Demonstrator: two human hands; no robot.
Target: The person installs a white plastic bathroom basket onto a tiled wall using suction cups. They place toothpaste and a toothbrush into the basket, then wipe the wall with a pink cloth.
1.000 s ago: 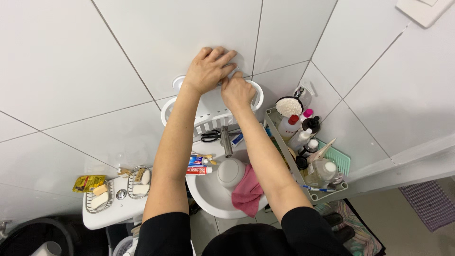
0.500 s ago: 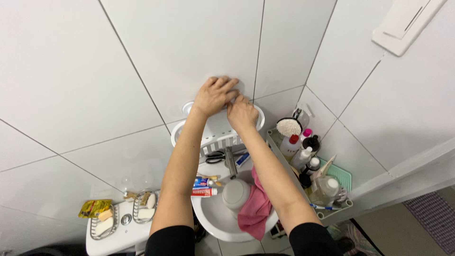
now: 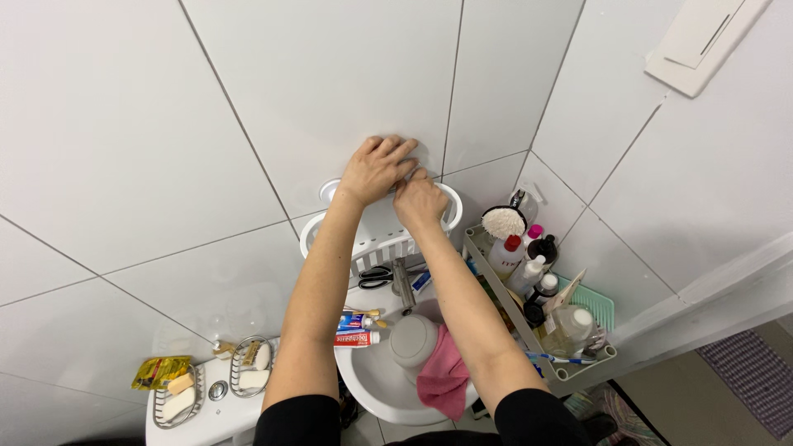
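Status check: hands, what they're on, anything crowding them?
Left hand flat on wall tile. Right hand at white wall shelf top. Sink below, nothing crowding.

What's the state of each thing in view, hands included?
left hand: flat on the wall tile, holds nothing
right hand: fingers curled, at the shelf's top edge
white wall shelf: against the wall, above the basin
scissors: closed, lying flat
pink cloth: draped over the basin rim
basin: no water visible
toothpaste tube: capped, lying flat
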